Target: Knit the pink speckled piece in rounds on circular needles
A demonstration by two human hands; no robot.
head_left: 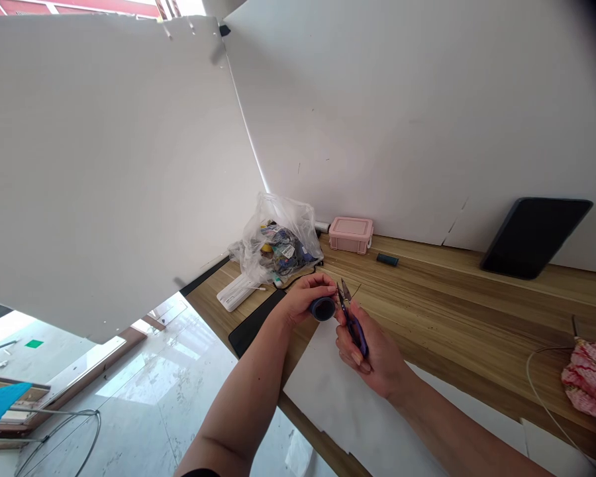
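My left hand [305, 295] is closed around a dark blue hollow cylinder [322, 309], spool-like, its open end facing me. In my right hand [377, 354] is a pair of thread snips [354, 328] with purple handles. Their blades point up and stand slightly apart, close beside the left fingertips. A thin dark strand [356, 292] sticks out near the blades; I cannot tell whether they touch it. Both hands are above the wooden table, at the far end of a white sheet [328, 377].
Behind the hands lie a clear plastic bag [298, 215] of mixed items, a white case [236, 293], a pink box [351, 233] and a small dark block [387, 260]. A phone [536, 237] leans on the white panel. Pink knitting [593, 377] with a cable needle lies right.
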